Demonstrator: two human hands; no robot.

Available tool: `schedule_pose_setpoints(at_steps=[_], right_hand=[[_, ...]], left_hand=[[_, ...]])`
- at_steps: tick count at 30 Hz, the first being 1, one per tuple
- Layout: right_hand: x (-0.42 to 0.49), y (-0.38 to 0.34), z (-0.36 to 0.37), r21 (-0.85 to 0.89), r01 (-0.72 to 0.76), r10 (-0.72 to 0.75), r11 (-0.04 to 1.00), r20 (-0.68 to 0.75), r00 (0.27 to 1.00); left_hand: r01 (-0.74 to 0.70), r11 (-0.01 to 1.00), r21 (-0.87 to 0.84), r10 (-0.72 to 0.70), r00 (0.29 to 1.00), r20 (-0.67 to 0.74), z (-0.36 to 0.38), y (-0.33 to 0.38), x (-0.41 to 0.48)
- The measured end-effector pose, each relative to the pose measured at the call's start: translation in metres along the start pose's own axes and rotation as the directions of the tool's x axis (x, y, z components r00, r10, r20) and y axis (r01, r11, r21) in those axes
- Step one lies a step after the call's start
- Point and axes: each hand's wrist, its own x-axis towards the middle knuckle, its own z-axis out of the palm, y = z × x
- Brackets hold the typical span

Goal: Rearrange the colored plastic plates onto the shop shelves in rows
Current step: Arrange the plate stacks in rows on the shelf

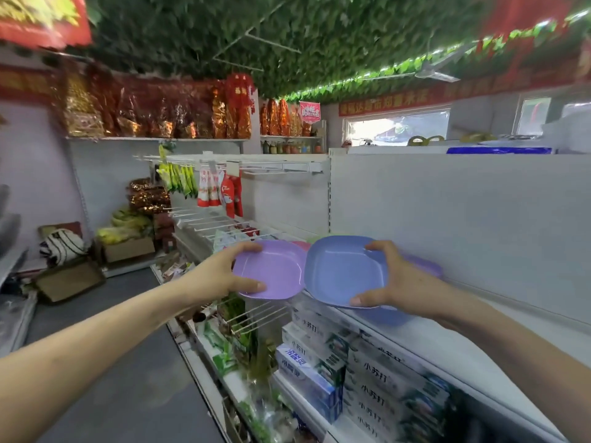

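Left fingers clasp the purple plate, right fingers the blue plate.

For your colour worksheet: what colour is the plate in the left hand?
The plate is lilac purple; head view shows it.

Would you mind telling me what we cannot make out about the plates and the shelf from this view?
Head view only:
- The pink plate and green plate: slivers only, hidden behind the purple plate and blue plate.
- The second purple plate: mostly covered by the right hand.
- The shelf under the blue plate: hidden, so resting or lifted is unclear.
- The top-shelf packets: blurred.
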Motion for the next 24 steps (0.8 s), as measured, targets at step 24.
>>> schedule_pose_setpoints(at_steps=[24], right_hand=[[0.027, 0.02, 0.004, -0.014, -0.579, 0.542, 0.816, -0.332, 0.772]], left_hand=[[-0.295, 0.933, -0.206, 0.352, 0.867, 0.352, 0.022, -0.051, 0.258]])
